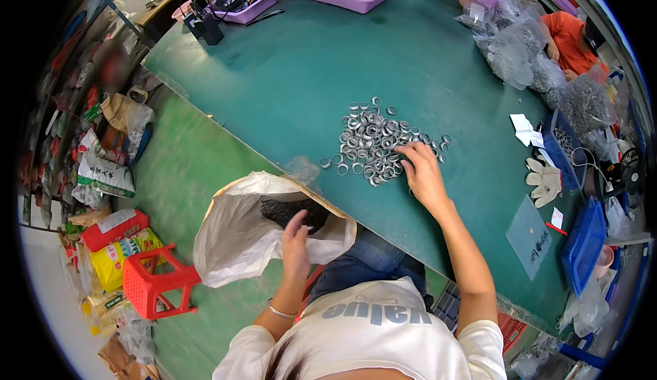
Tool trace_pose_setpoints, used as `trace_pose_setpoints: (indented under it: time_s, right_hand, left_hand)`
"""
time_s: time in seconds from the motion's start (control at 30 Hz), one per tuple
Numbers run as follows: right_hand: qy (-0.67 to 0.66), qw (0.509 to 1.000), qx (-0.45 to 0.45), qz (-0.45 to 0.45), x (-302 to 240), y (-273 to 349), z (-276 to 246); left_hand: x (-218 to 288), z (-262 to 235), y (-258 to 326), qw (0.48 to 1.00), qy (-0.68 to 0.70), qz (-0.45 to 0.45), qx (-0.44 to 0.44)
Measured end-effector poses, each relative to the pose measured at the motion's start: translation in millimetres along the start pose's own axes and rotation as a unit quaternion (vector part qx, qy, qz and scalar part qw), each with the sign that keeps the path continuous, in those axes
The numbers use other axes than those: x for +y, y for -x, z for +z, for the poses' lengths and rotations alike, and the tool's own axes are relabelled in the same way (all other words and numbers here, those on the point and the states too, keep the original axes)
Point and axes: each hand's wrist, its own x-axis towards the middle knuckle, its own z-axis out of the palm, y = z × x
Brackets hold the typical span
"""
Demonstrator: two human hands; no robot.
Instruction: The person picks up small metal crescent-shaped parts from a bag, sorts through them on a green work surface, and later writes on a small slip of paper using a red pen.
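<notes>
Grey metal rings [373, 137] lie in a loose heap on the green table in front of me. My right hand [423, 174] rests at the heap's right side, fingers bent over the rings and thumb apart from the forefinger. No ring shows in its grasp. At the table's near edge, a large white sack [233, 233] hangs with its mouth wide open. Dark pieces [291, 212] are visible inside it. My left hand [295, 246] is at the sack's near rim, fingers stretched out toward the dark contents; it holds nothing that I can see.
Purple trays [349, 5] stand along the table's far side, one full of small metal parts. Bagged parts [510, 55] sit at the far right near a person in orange. A glove [544, 180] and blue baskets [584, 245] lie rightward. A red stool [159, 281] stands at left.
</notes>
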Motion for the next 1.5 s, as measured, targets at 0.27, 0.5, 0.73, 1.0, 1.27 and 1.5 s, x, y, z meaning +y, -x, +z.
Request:
trace_pose_setpoints:
  time_s: [0.27, 0.5, 0.73, 1.0, 1.27, 1.5]
  right_hand:
    - [-0.085, 0.993, -0.026, 0.078, 5.4, 10.7, -6.8]
    - [-0.148, 0.957, -0.228, -0.103, -66.6, 46.2, -18.7]
    - [0.043, 0.999, -0.004, 0.003, -3.2, -5.1, 7.8]
    - [-0.121, 0.982, -0.12, -0.082, -59.1, 49.0, -5.0]
    - [-0.027, 0.999, -0.019, 0.006, -26.2, 17.0, -15.9]
    - [0.146, 0.985, -0.074, -0.057, -2.1, 17.6, -0.9]
  left_hand:
    - [-0.7, 12.0, 17.8, 0.996, -0.045, 0.08, -0.012]
    - [0.3, 70.7, 34.0, 0.897, 0.284, -0.252, -0.225]
    - [-9.4, 67.0, 32.7, 0.922, 0.205, -0.221, -0.245]
    - [15.4, 88.1, 39.9, 0.928, 0.246, -0.24, -0.146]
    - [-25.6, 12.2, 2.9, 0.95, 0.246, -0.117, -0.155]
    - [4.4, -7.7, -3.6, 0.955, 0.182, -0.111, 0.207]
